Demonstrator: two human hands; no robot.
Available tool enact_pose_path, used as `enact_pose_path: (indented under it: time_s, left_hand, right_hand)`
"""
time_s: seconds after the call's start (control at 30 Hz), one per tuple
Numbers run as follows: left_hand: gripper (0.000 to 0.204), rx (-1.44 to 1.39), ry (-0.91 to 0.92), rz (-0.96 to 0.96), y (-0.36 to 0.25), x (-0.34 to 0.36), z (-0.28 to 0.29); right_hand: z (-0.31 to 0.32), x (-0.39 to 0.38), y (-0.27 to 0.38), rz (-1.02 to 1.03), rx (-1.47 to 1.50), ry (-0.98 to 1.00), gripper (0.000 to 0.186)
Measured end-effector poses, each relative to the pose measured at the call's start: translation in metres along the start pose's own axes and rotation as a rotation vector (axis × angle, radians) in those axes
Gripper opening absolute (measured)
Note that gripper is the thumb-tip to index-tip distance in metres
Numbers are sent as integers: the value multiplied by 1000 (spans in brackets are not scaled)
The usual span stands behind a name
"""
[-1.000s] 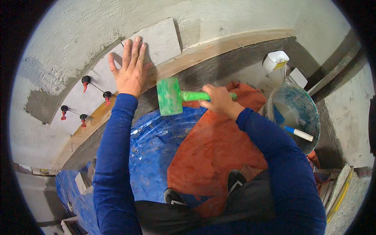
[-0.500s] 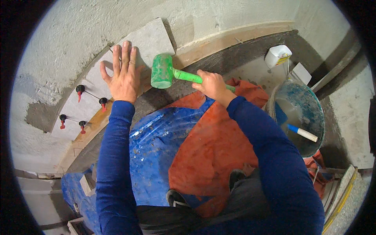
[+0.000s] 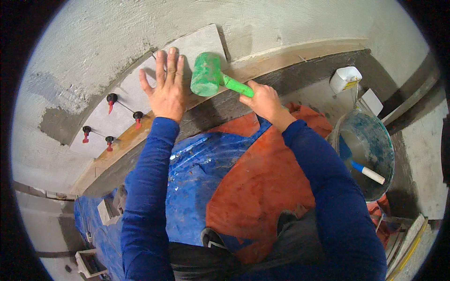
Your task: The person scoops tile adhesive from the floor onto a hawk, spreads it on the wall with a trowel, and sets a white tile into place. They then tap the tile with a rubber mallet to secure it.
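We see bare wall above our mallet (image 3: 206, 75), our left hand (image 3: 166, 91) close beside it, wooden ledge (image 3: 281, 58) below, red clips (image 3: 111, 99) well left.

Bucket (image 3: 375, 140) at right, blue-handled tool (image 3: 363, 169) leaning inside. White plastic bottle (image 3: 345, 78) just beyond bucket, far right. Blue tarp (image 3: 197, 182) and orange sheet (image 3: 253, 187) cover floor, near centre. Red-and-black levelling clips (image 3: 111, 99) on left tiles. Wooden batten (image 3: 126, 140) under tile row.

White plastic jug (image 3: 345, 78) with yellow label, well right of the mallet hand's fingers (image 3: 248, 96), white carton (image 3: 371, 101) just beside it (lower right)
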State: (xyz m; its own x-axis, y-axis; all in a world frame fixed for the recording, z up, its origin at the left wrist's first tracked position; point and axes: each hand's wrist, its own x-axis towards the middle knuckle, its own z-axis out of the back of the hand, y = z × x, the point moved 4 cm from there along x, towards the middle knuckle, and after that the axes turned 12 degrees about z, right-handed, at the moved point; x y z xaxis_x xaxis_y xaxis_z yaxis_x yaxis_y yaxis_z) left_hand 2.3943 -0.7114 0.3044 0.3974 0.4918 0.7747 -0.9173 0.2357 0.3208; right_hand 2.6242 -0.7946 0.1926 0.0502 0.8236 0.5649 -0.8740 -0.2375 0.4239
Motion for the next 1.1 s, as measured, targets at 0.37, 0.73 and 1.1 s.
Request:
enact_pose_path:
  time_s: [0.37, 0.73, 1.1]
  left_hand:
    - [60, -159, -24, -31, 6, -11, -12]
    - [60, -201, -36, 51, -11, -1, -12]
    - [69, -171, -52, 10, -40, 13, -22]
  right_hand:
    - [8, -19, 27, 125, 11, -144, 37]
    - [-8, 7, -5, -9, -10, -114, 38]
    - [-5, -29, -29, 238, 41, -154, 36]
